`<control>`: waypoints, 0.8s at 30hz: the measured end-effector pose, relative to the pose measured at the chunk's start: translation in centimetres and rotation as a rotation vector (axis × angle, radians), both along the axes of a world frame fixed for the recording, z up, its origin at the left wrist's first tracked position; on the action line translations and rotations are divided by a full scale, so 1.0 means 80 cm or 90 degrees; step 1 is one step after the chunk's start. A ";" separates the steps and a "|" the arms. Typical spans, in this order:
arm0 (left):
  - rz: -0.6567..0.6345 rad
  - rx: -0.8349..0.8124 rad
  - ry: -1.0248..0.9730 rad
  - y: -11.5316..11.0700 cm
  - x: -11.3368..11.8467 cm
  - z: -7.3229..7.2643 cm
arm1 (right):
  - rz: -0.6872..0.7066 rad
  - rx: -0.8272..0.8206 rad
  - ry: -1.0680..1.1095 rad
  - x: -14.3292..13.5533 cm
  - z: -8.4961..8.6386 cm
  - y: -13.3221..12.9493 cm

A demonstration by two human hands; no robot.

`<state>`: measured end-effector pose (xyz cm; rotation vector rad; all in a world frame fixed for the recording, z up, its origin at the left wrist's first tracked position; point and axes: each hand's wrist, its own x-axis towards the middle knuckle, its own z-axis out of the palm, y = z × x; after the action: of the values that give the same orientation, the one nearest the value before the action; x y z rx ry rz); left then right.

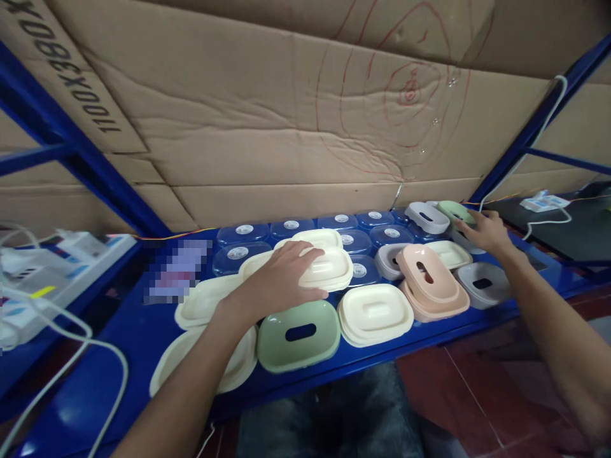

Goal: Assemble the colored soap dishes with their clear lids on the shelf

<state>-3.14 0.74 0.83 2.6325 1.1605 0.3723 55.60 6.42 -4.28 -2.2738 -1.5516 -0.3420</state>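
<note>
My left hand (289,273) lies over a stack of cream oval plastic trays (329,270), its fingers stretched across the top piece and the thumb apart. At the back right, my right hand (491,232) has its thumb and fingers on the edge of a green slotted tray (456,213). Beside that sits a pale lilac slotted tray (427,217). A larger green slotted tray (300,337) stands near the front edge, next to stacked cream trays (375,312). To their right, peach slotted trays (429,273) are piled at an angle.
Clear covers with round labels (241,252) stand in rows at the back of the blue table (114,369). A grey slotted tray (482,284) is at right. Power strips and white cables (90,340) lie left. A cardboard wall (229,159) rises behind, between blue posts.
</note>
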 end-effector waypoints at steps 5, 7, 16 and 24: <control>0.007 -0.007 -0.014 -0.001 0.001 0.001 | 0.033 0.105 -0.028 -0.039 0.025 -0.025; 0.010 -0.004 -0.015 -0.001 0.001 0.000 | 0.067 0.164 -0.043 -0.065 0.037 -0.045; 0.016 0.022 -0.014 0.000 0.005 -0.003 | 0.362 0.176 -0.013 -0.182 0.064 -0.165; 0.016 0.013 -0.010 0.006 0.003 -0.005 | 0.504 0.038 0.019 -0.246 0.064 -0.200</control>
<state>-2.88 1.24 0.46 2.6294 1.1920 0.4103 35.93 -9.57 0.87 -1.4394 -2.2140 -0.1248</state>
